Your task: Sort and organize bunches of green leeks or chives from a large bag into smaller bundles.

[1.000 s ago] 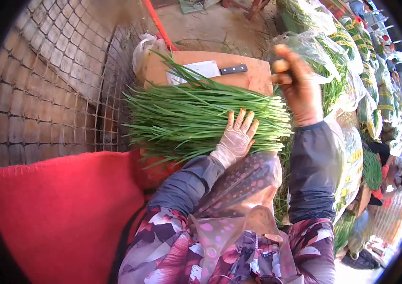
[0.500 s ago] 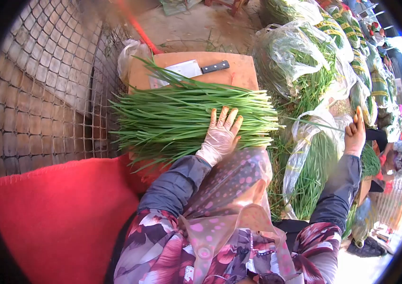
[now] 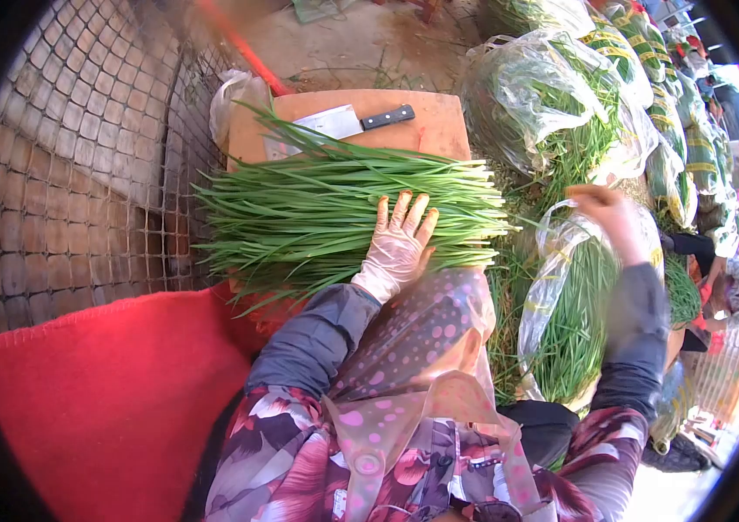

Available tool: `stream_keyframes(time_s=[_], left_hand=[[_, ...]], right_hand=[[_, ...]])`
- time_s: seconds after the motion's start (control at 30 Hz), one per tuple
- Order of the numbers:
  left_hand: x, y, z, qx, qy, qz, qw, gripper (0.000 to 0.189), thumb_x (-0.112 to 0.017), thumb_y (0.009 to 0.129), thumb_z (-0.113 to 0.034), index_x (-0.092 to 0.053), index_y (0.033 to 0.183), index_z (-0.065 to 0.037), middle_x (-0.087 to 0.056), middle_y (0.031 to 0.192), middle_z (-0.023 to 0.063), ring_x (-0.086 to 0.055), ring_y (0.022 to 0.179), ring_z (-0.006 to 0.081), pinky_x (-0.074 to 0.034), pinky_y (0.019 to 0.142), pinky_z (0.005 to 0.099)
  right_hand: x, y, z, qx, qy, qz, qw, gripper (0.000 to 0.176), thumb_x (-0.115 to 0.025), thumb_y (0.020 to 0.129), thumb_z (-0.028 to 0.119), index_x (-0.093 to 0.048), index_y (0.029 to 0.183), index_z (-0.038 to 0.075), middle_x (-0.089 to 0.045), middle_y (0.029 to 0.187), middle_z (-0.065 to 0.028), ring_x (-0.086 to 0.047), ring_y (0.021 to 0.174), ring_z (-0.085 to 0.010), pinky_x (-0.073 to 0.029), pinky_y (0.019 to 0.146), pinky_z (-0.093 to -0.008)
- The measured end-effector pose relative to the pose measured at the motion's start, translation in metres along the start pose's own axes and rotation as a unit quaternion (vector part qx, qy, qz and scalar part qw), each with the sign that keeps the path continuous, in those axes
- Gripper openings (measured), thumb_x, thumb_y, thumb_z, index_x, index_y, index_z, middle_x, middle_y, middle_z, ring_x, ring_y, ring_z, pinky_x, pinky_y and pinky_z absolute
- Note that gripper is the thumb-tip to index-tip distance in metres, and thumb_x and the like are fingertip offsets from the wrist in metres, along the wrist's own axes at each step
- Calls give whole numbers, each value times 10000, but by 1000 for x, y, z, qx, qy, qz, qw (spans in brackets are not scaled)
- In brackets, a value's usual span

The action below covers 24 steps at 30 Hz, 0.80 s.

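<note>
Left hand (image 3: 391, 257) lies flat on the green stalks (image 3: 326, 204), fingers extended and a bit apart, pressing from on top with no grip (thin clear glove on it, fingertips stained). Right hand (image 3: 613, 217) is out to the right over the open bag (image 3: 533, 309), motion-blurred; can't tell how far its fingers are open or whether they pinch anything.

Stalks sit across the wooden board (image 3: 443, 135), near half, directly in front of the person. Status, my read: pile is laid mostly parallel, pale ends roughly together on the right, leafy tips fanned out left. Not finished-looking: ends uneven, a few leaves stray up across the knife (image 3: 334, 122), no tie visible. More loose greens (image 3: 574, 322) in the open bag, so there's still stock outside the pile. Knife lies flat, unheld, handle to the right.

Edges: stalks overhang the board on both sides; near edge is mostly hidden by stalks and apron (image 3: 430, 326). Wire mesh (image 3: 165, 165) is close by the leafy tips, red cloth (image 3: 108, 374) near left, so left side looks tight. Right side has bags crowding in. Best hand room looks to be above the board's far part, minding the blade.
</note>
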State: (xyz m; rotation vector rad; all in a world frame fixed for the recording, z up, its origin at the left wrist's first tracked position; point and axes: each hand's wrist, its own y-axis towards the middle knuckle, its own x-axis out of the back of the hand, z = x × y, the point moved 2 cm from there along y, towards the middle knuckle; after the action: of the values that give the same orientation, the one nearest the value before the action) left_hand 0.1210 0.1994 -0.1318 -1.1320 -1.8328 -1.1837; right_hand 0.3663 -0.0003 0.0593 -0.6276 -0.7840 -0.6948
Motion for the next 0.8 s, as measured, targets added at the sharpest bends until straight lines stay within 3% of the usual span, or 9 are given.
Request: stream_keyframes(time_s=[0.03, 0.07, 0.13, 0.17, 0.37, 0.5, 0.57, 0.63, 0.8], left_hand=[[0, 0, 0, -1, 1, 0, 1000, 687, -692, 749, -314, -447, 1339, -60, -352, 1449, 160, -265, 1371, 395, -123, 1117, 604], [1, 0, -1, -1, 2, 0, 1000, 688, -695, 743, -313, -451, 1335, -60, -357, 1445, 161, -270, 1368, 396, -125, 1116, 604], [1, 1, -1, -2, 5, -1, 1000, 689, -699, 738, -313, -455, 1331, -60, -362, 1441, 161, -275, 1364, 397, -127, 1116, 605], [1, 0, -1, -1, 4, -3, 1000, 690, -702, 733, -312, -458, 1327, -61, -368, 1436, 162, -282, 1359, 397, -133, 1113, 604], [3, 2, -1, 9, -5, 2, 1000, 687, -708, 722, -308, -466, 1317, -62, -389, 1414, 163, -311, 1333, 392, -157, 1102, 601], [3, 4, -2, 9, -2, -4, 1000, 680, -704, 730, -308, -462, 1318, -65, -396, 1404, 159, -320, 1324, 387, -162, 1101, 598], [3, 3, -2, 4, 2, 3, 1000, 681, -704, 735, -309, -458, 1322, -68, -395, 1406, 156, -318, 1325, 387, -165, 1101, 596], [3, 2, -2, 5, 2, 0, 1000, 678, -704, 737, -311, -458, 1322, -71, -395, 1406, 157, -319, 1325, 388, -170, 1100, 596], [1, 2, -2, 9, 10, -3, 1000, 674, -704, 737, -318, -467, 1319, -77, -405, 1399, 152, -330, 1319, 376, -181, 1095, 593]], right_hand=[[-33, 1, 23, -26, -76, 24, 997, 269, -687, 827, 290, -732, 986, 78, -720, 832, -53, -664, 755, -126, -512, 736, -260], [-65, 7, 28, -43, -36, 48, 997, 328, -712, 790, 351, -734, 983, 86, -719, 840, -84, -682, 746, -170, -518, 724, -279], [-109, 19, 28, 21, -136, 24, 990, 457, -733, 727, 446, -726, 994, 75, -700, 874, -154, -679, 805, -290, -517, 759, -362], [-126, 25, 23, 29, -148, 20, 988, 405, -701, 758, 435, -727, 966, 88, -694, 847, -159, -675, 811, -304, -513, 751, -378], [-129, 37, -10, 29, -196, -50, 979, 294, -638, 822, 378, -715, 889, 102, -684, 784, -135, -670, 770, -300, -509, 709, -394], [-117, 30, -11, 2, -40, -32, 999, 340, -660, 804, 428, -731, 930, 119, -685, 771, -123, -671, 750, -285, -511, 700, -383], [-120, 26, 5, 42, -118, 12, 992, 362, -673, 786, 452, -745, 928, 126, -686, 772, -127, -669, 745, -291, -511, 705, -377], [-133, 29, 9, 19, -171, 69, 983, 387, -678, 765, 458, -746, 911, 106, -683, 805, -140, -666, 778, -300, -506, 724, -388], [-140, 31, 3, 28, -236, 9, 971, 317, -634, 807, 382, -717, 851, 80, -670, 822, -153, -656, 800, -326, -507, 726, -407]])
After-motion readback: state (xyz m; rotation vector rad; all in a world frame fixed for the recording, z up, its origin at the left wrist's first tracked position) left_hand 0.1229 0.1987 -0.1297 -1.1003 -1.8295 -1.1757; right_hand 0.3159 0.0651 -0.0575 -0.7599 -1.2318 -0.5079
